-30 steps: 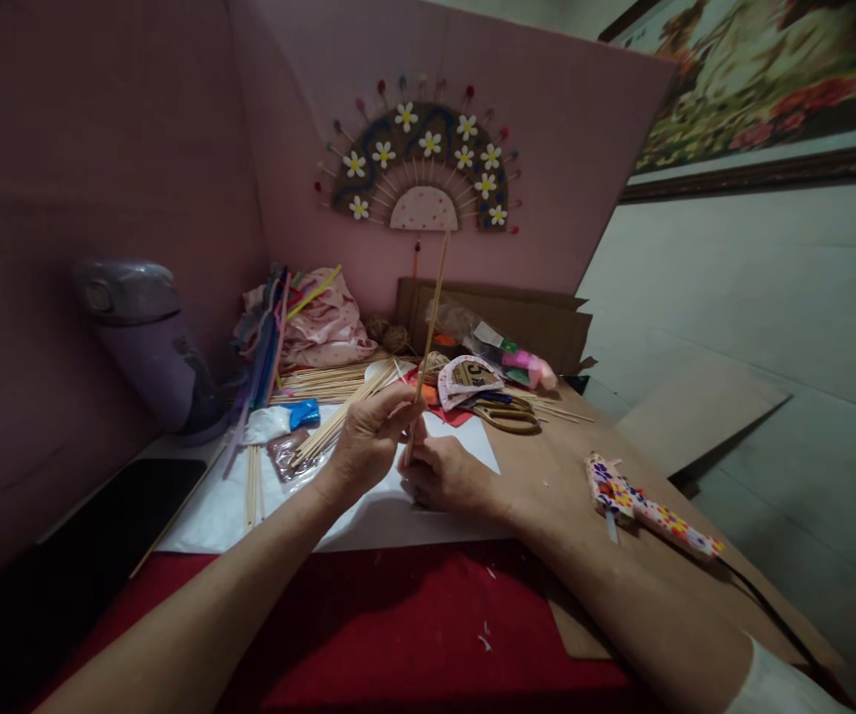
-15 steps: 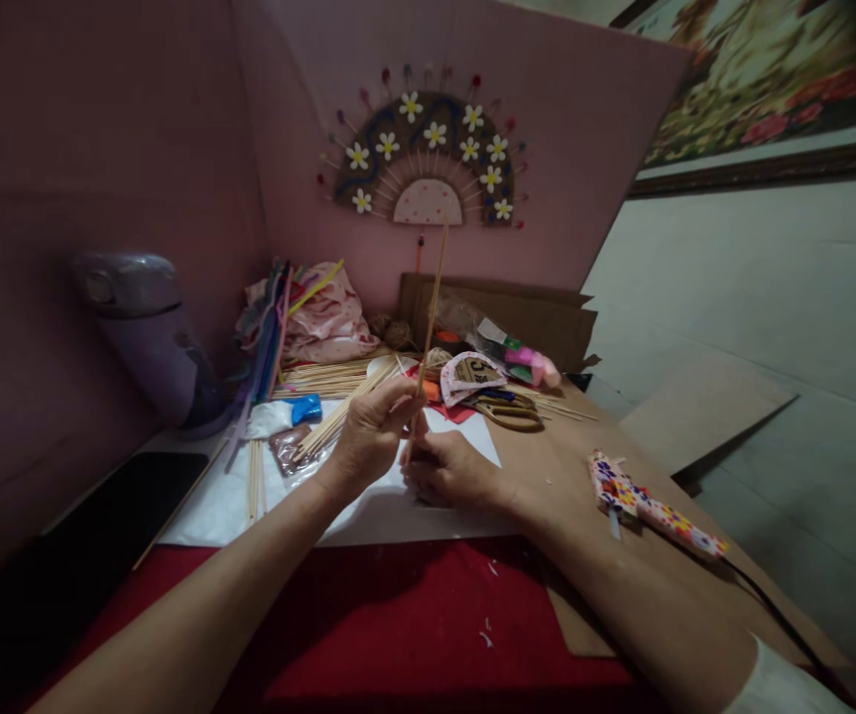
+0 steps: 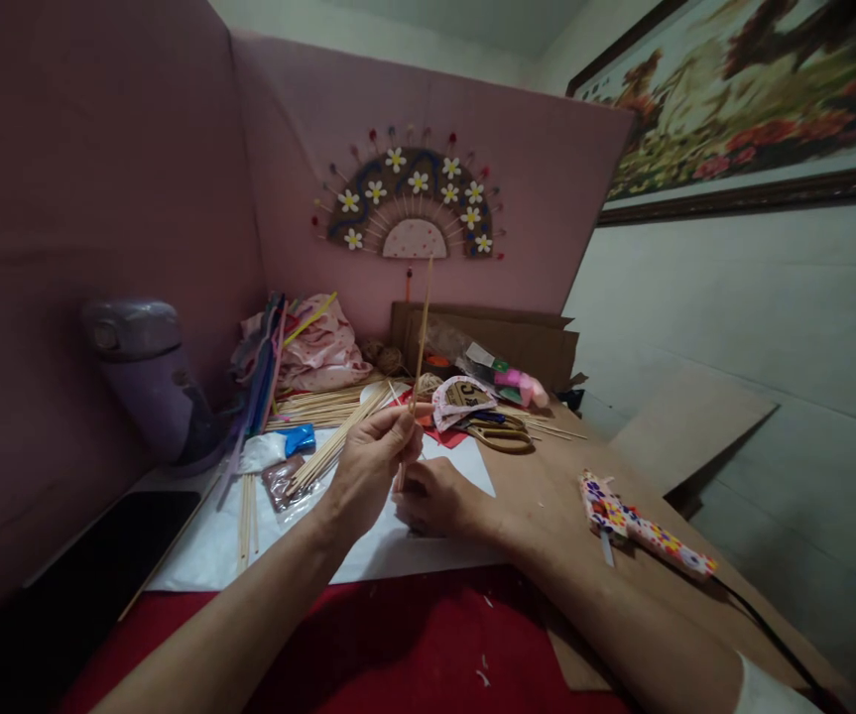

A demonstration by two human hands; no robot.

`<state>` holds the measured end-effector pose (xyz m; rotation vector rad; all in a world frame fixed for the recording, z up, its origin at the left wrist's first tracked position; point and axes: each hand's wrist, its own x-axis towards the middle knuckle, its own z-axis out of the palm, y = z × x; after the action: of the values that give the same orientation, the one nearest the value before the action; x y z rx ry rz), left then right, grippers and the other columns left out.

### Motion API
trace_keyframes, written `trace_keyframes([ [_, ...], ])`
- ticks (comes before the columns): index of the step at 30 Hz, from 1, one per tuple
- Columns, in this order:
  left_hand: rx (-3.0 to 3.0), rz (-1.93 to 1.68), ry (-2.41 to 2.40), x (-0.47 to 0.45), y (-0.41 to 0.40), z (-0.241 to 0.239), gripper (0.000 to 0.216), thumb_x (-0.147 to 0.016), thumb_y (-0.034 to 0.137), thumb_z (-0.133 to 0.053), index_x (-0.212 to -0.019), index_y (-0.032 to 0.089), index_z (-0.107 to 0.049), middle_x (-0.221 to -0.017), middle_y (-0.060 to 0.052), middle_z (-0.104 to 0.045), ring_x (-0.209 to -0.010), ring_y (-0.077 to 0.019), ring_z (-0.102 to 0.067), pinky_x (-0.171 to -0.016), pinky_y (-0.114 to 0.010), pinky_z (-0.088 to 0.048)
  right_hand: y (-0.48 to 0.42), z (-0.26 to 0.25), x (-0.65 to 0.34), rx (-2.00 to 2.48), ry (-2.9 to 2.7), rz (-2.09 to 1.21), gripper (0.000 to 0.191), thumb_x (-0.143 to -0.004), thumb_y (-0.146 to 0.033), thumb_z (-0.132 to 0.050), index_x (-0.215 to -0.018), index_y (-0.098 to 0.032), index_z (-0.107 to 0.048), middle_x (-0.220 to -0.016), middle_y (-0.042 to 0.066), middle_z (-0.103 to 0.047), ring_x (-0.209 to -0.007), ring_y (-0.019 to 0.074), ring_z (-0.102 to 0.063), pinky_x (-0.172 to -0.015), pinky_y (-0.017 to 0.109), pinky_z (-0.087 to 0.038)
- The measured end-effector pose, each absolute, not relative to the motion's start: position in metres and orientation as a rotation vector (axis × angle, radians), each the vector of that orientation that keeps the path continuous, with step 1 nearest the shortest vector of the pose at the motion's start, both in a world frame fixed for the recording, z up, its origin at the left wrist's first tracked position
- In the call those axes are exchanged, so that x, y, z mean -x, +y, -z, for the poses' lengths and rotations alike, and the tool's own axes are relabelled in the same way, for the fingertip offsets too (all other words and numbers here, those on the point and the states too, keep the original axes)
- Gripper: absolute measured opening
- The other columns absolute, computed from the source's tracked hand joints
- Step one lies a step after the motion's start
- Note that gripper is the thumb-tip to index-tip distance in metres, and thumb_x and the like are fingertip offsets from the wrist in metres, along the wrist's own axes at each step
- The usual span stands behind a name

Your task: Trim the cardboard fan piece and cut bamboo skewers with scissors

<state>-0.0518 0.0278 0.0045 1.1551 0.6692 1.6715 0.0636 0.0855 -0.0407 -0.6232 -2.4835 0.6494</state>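
Note:
A thin bamboo stick [image 3: 423, 342] stands nearly upright over the white paper, its tip reaching the fan's lower edge in the picture. My left hand [image 3: 377, 458] is closed around it, thumb and forefinger pinching its middle. Just below and to the right, my right hand [image 3: 438, 499] is closed with curled fingers at the stick's lower end, which is mostly hidden. Beside my left hand lies a bundle of bamboo sticks [image 3: 334, 443]. A half-round cardboard piece with pale edging [image 3: 464, 399] rests behind my hands, next to scissors [image 3: 506, 436].
A decorated fan [image 3: 419, 183] hangs on the pink board. A purple bottle [image 3: 152, 387], pipe cleaners [image 3: 268, 362] and a black phone-like slab [image 3: 115, 540] are on the left. A flower-patterned glue gun [image 3: 643, 526] with a cord lies on brown cardboard [image 3: 547, 535] at the right.
The whole view has tilted upward, so the scene sits lower in the picture. Both hands keep hold of the stick, with little other movement visible.

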Motion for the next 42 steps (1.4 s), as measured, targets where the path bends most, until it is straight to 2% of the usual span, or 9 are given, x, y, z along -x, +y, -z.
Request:
trace_keyframes([
  [3,-1.062,-1.57,0.574,0.053,0.028,-0.007,0.021,-0.075,0.03,-0.067,-0.085,0.012,-0.07,-0.05,0.005,-0.036,-0.049,-0.0044,-0.033,-0.048,-0.018,-0.027,0.085,0.039,-0.064,0.609,-2.5,-0.652,0.01,-0.072,-0.008,-0.055,-0.064,-0.013,-0.057,-0.057,-0.002,-0.053,-0.052,0.0068,-0.042,-0.049,0.017,-0.031],
  [8,-0.974,-1.614,0.62,0.053,0.03,-0.008,0.017,-0.064,0.028,-0.075,-0.07,0.013,-0.069,-0.05,0.004,-0.043,-0.049,-0.0041,-0.035,-0.046,-0.016,-0.028,0.083,0.038,-0.061,0.663,-2.524,-0.665,0.008,-0.071,-0.007,-0.056,-0.067,-0.013,-0.061,-0.06,-0.001,-0.057,-0.054,0.0074,-0.045,-0.052,0.017,-0.033],
  [14,-0.958,-1.704,0.654,0.055,0.033,-0.006,0.018,-0.062,0.03,-0.076,-0.069,0.015,-0.068,-0.052,0.003,-0.047,-0.051,-0.0053,-0.04,-0.048,-0.017,-0.033,0.097,0.007,-0.085,0.809,-2.598,-0.526,0.013,-0.076,-0.018,-0.062,-0.089,-0.016,-0.064,-0.072,-0.001,-0.063,-0.062,0.009,-0.053,-0.057,0.018,-0.036],
  [20,-1.015,-1.687,0.632,0.056,0.03,-0.003,0.016,-0.067,0.031,-0.073,-0.069,0.016,-0.068,-0.049,0.004,-0.045,-0.049,-0.0056,-0.038,-0.049,-0.019,-0.031,0.154,-0.026,-0.155,1.184,-2.582,-0.213,0.018,-0.073,-0.009,-0.059,-0.056,-0.014,-0.06,-0.054,0.001,-0.056,-0.052,0.0091,-0.045,-0.052,0.021,-0.031],
  [22,-1.014,-1.696,0.638,0.057,0.029,-0.003,0.015,-0.068,0.031,-0.072,-0.069,0.016,-0.068,-0.049,0.004,-0.045,-0.049,-0.006,-0.038,-0.048,-0.02,-0.03,0.168,-0.023,-0.165,1.24,-2.597,-0.16,0.016,-0.07,-0.008,-0.061,-0.055,-0.014,-0.059,-0.055,0.001,-0.056,-0.05,0.0088,-0.044,-0.051,0.021,-0.03],
  [27,-1.03,-1.74,0.657,0.064,0.029,-0.004,0.016,-0.067,0.031,-0.072,-0.069,0.016,-0.067,-0.049,0.003,-0.048,-0.05,-0.0073,-0.042,-0.05,-0.021,-0.032,0.181,-0.007,-0.16,1.268,-2.636,-0.071,0.005,-0.073,-0.012,-0.06,-0.076,-0.015,-0.061,-0.077,0.004,-0.064,-0.063,0.011,-0.051,-0.055,0.02,-0.034],
  [34,-1.005,-1.735,0.613,0.065,0.029,-0.004,0.016,-0.069,0.03,-0.071,-0.069,0.015,-0.065,-0.049,0.004,-0.046,-0.047,-0.0056,-0.039,-0.046,-0.019,-0.029,0.187,-0.022,-0.153,1.324,-2.8,-0.097,0.042,-0.064,-0.021,-0.068,-0.102,-0.013,-0.056,-0.087,0.01,-0.064,-0.069,0.0165,-0.055,-0.054,0.022,-0.036],
  [39,-0.998,-1.73,0.586,0.065,0.031,-0.002,0.016,-0.07,0.03,-0.071,-0.069,0.015,-0.065,-0.049,0.004,-0.044,-0.046,-0.0048,-0.036,-0.045,-0.018,-0.025,0.174,-0.061,-0.166,1.296,-2.927,-0.189,0.049,-0.062,-0.017,-0.065,-0.111,-0.019,-0.059,-0.096,0.006,-0.065,-0.079,0.0175,-0.058,-0.062,0.021,-0.04],
  [42,-0.987,-1.736,0.57,0.066,0.031,-0.002,0.016,-0.07,0.029,-0.071,-0.069,0.015,-0.064,-0.048,0.004,-0.044,-0.046,-0.005,-0.036,-0.045,-0.019,-0.025,0.159,-0.083,-0.188,1.272,-2.969,-0.088,0.044,-0.066,-0.027,-0.064,-0.11,-0.024,-0.063,-0.092,0.004,-0.066,-0.078,0.019,-0.058,-0.063,0.024,-0.039],
])
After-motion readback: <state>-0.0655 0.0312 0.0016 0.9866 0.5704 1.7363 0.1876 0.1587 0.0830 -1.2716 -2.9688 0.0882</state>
